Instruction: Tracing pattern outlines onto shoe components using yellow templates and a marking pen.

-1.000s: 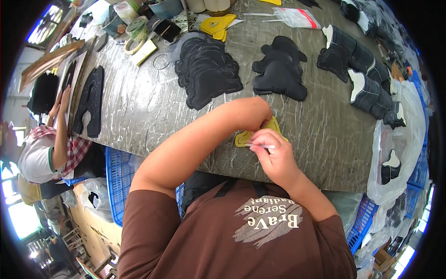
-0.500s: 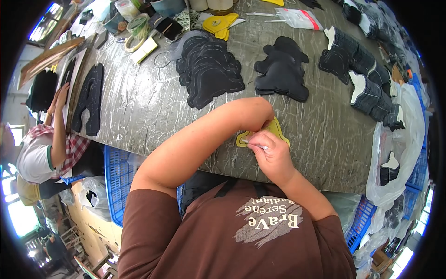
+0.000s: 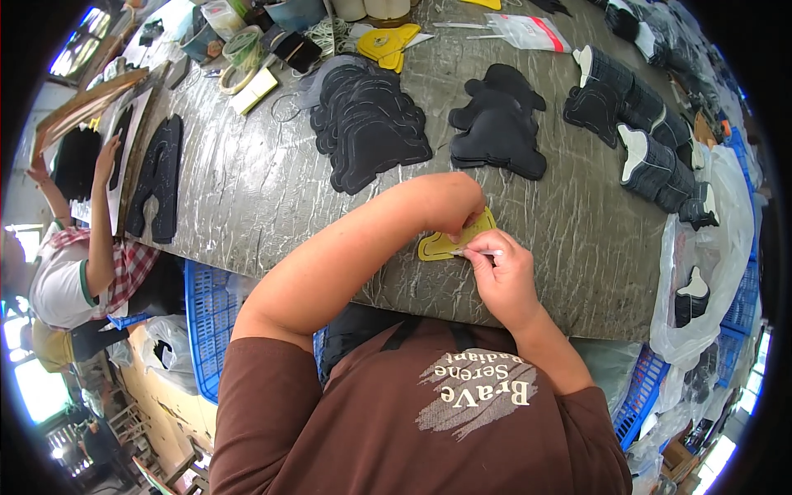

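Note:
A yellow template (image 3: 436, 247) with a rounded edge and a curved slot lies on the table close in front of me. My left hand (image 3: 459, 202) bends over its far side, fingers curled down and pressing it to the tabletop; most of those fingers are hidden. In my right hand (image 3: 505, 276) a slim white pen-like marker (image 3: 487, 252) is pinched between thumb and fingers, its tip at the template's near edge. Beyond my hands lie a fanned stack of black scalloped pieces (image 3: 375, 136) and a neater pile of black bear-shaped pieces (image 3: 499, 132).
Bundled black pieces with white tops (image 3: 648, 169) line the right side by a clear plastic bag (image 3: 672, 318). At the far edge are another yellow template (image 3: 388, 45), a clear bag with a red strip (image 3: 528, 33) and tape rolls (image 3: 239, 76). Left, a co-worker (image 3: 91, 272) handles a wooden frame (image 3: 70, 115).
My right hand and the marker have slid a little right and down along the template. My left hand stays put. The co-worker has spread their hands and tilted up the wooden frame.

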### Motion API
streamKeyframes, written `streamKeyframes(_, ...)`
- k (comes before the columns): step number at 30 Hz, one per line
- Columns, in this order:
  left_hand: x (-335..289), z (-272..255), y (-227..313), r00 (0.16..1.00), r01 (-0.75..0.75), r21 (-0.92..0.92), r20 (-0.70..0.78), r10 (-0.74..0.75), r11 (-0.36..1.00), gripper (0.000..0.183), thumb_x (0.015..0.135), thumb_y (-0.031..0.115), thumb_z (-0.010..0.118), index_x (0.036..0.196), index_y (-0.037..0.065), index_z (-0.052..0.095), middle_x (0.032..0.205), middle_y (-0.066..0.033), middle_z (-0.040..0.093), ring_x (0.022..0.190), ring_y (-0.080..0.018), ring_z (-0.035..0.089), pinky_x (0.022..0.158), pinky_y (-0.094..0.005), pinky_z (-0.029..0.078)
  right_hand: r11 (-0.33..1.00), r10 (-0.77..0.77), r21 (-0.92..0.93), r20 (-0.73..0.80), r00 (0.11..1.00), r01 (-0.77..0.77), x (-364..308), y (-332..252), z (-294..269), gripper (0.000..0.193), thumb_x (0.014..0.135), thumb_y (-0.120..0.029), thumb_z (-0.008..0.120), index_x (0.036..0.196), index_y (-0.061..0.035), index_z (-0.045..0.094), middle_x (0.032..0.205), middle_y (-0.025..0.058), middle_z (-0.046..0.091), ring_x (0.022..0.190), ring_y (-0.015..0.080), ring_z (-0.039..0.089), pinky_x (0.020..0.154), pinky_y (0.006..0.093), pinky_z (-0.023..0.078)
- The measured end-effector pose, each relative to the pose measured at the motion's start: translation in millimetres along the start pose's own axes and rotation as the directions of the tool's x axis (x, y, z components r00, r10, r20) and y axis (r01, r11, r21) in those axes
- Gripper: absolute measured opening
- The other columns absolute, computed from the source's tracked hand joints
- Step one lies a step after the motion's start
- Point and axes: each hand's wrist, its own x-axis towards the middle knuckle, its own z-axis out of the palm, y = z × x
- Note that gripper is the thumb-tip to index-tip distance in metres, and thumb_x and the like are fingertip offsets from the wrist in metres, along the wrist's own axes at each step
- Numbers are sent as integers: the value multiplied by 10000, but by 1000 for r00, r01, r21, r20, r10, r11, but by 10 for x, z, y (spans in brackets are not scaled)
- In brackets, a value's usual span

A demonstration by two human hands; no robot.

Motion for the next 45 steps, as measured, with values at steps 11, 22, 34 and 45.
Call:
streamKeyframes(11, 6, -1, -1, 1000, -22, 11, -8, 22, 1000, 200, 622, 85, 778, 795, 39, 689, 754, -108, 681, 730, -275, 658, 649, -377, 504, 999, 26, -25, -51, 998, -27, -19, 37, -56, 92, 841, 19, 643, 864, -10, 559, 776, 124, 590, 651, 267, 591, 595, 330, 469)
streamKeyframes(22, 15, 1, -7, 1000, -3, 13, 11, 3, 1000, 202, 630, 97, 786, 797, 42, 687, 749, -109, 677, 731, -282, 657, 654, -383, 509, 994, 48, -92, -89, 995, -56, -37, 45, -151, 105, 836, 33, 638, 851, -14, 545, 766, 123, 574, 642, 267, 583, 588, 330, 464)
streamKeyframes(34, 2, -9, 15, 1000, 1, 22, 13, -1, 1000, 188, 634, 95, 783, 789, 50, 689, 747, -100, 678, 734, -275, 656, 661, -376, 508, 995, 9, -99, -94, 996, -19, -73, 98, -166, 107, 837, 23, 644, 863, -11, 545, 779, 123, 579, 653, 284, 590, 588, 342, 471)
streamKeyframes(45, 15, -17, 5, 999, -25, 42, 21, 24, 999, 181, 630, 94, 779, 782, 44, 693, 750, -106, 681, 735, -281, 658, 664, -381, 509, 979, -87, -185, -20, 996, 82, -41, 60, -104, 119, 838, 2, 639, 854, -26, 525, 797, 135, 577, 683, 341, 590, 619, 386, 480)
